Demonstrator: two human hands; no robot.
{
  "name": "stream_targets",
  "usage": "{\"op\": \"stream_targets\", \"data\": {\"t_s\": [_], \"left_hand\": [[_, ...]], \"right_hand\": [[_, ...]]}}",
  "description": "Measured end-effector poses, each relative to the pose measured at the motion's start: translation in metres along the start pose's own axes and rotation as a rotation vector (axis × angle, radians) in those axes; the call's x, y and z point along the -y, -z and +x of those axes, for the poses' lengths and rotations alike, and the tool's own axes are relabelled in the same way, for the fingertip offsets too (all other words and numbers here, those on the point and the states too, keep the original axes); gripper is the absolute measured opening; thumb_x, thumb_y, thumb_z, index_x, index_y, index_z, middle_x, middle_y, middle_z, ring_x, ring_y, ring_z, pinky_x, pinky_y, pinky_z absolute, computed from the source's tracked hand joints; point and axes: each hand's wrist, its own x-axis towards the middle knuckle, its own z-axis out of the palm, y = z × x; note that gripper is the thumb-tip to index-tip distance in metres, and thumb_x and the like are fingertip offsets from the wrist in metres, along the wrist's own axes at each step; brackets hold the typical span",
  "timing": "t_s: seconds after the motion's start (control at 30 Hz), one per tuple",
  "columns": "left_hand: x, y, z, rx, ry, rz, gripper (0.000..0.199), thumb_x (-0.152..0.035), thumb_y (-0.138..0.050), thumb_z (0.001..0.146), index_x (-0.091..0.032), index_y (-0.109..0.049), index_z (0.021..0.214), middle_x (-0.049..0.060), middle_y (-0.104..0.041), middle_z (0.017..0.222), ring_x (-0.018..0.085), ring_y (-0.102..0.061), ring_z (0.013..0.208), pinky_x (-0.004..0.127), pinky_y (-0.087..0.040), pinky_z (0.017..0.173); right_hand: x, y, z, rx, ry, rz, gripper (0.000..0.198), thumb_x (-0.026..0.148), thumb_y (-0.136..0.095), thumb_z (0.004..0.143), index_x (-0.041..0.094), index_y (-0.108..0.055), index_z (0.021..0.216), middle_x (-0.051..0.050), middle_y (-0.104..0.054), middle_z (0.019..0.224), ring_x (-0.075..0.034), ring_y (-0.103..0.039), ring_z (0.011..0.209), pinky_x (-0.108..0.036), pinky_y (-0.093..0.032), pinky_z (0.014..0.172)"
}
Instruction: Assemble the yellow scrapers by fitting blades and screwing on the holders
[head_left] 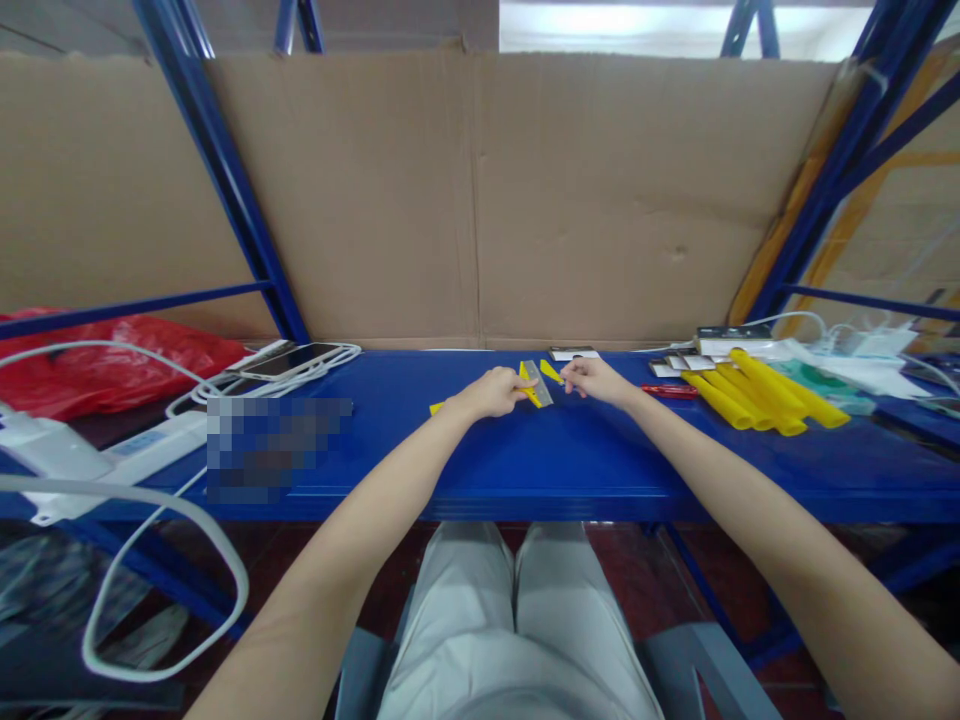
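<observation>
My left hand (pixel 495 392) is closed at the middle of the table, its fingers gripping a small flat grey piece (pixel 538 382) with yellow material along its edge. Close by on the right, my right hand (pixel 594 380) is closed in a pinch, with a small yellow strip (pixel 551 372) at its fingertips. The grey piece lies between the two hands, tilted. A bit of yellow (pixel 436 408) shows beside my left wrist, partly hidden by the arm. What exactly the grey piece is, I cannot make out.
Yellow rolled tubes (pixel 765 395) lie at right, beside a red tool (pixel 670 391) and small flat boxes (pixel 679 362). A power strip (pixel 161 450), white cables and a red plastic bag (pixel 127 360) occupy the left. A cardboard wall (pixel 480 200) stands behind the blue table (pixel 540 470).
</observation>
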Motion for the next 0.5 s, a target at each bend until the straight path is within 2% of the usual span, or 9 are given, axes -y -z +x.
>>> {"op": "stream_targets", "data": {"t_s": [0.1,0.17,0.23,0.33,0.5], "left_hand": [[0.002,0.0,0.0,0.005,0.014,-0.017,0.038,-0.021,-0.054,0.088,-0.023,-0.06,0.126,0.01,-0.069,0.101,0.019,-0.064,0.089,0.028,-0.045,0.08],[0.001,0.0,-0.001,0.002,0.014,-0.028,0.039,-0.022,-0.055,0.088,-0.023,-0.06,0.126,0.01,-0.07,0.103,0.02,-0.064,0.091,0.028,-0.045,0.081],[0.001,0.0,-0.002,0.006,0.015,-0.032,0.039,-0.022,-0.055,0.088,-0.023,-0.061,0.126,0.01,-0.07,0.104,0.02,-0.064,0.092,0.028,-0.045,0.082],[0.0,0.0,-0.002,0.013,0.014,-0.037,0.038,-0.021,-0.056,0.087,-0.023,-0.062,0.124,0.01,-0.07,0.104,0.02,-0.064,0.091,0.028,-0.045,0.08],[0.0,0.001,-0.002,0.026,0.0,-0.046,0.035,-0.021,-0.056,0.087,-0.023,-0.065,0.12,0.008,-0.07,0.104,0.019,-0.064,0.09,0.026,-0.045,0.078]], "right_hand": [[-0.006,0.011,0.011,-0.139,-0.01,-0.343,0.017,0.021,-0.053,0.082,0.016,-0.062,0.069,-0.007,-0.07,0.073,-0.014,-0.06,0.063,-0.024,-0.043,0.06],[-0.005,0.012,0.017,-0.113,-0.03,-0.563,0.017,0.022,-0.054,0.082,0.015,-0.066,0.074,-0.01,-0.072,0.084,-0.019,-0.064,0.077,-0.026,-0.045,0.068],[-0.001,0.009,0.022,-0.032,-0.073,-0.719,0.02,0.028,-0.054,0.083,0.016,-0.07,0.079,-0.012,-0.072,0.091,-0.023,-0.065,0.085,-0.029,-0.046,0.072],[0.009,-0.004,0.029,0.057,-0.111,-0.852,0.03,0.037,-0.051,0.087,0.016,-0.072,0.084,-0.015,-0.072,0.094,-0.027,-0.065,0.095,-0.034,-0.045,0.079],[0.016,-0.023,0.041,-0.005,-0.152,-0.949,0.035,0.037,-0.055,0.085,0.012,-0.068,0.105,-0.022,-0.066,0.112,-0.033,-0.058,0.113,-0.044,-0.04,0.093]]}}
